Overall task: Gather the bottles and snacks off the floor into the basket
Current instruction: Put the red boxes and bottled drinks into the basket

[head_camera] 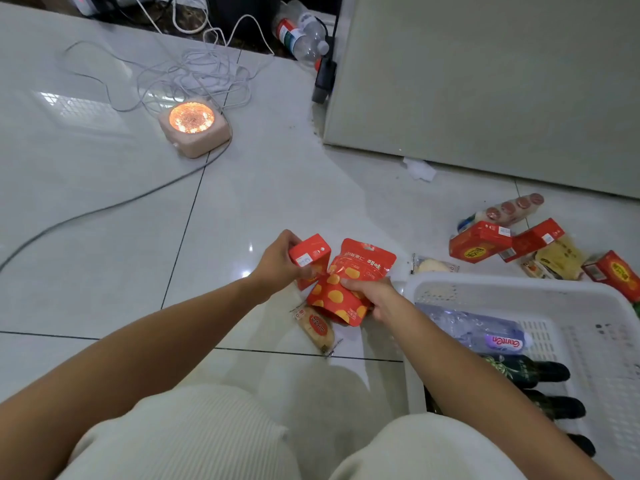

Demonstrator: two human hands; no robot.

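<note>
Some bottles (498, 344) lie in our basket (485, 284) already, our left hand (277, 263) grips a red box (309, 254), our right hand (370, 292) grips a red pouch (349, 282), and many snacks (512, 242) wait on the floor (242, 202).

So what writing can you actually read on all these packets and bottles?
"Ganten", seen upside down: label of the clear water bottle in the white basket.
"百草味": top of the red snack pouch in the right hand.
Red carton in the left hand, floor cartons, wrapped rice cracker: print too blurred.
</note>
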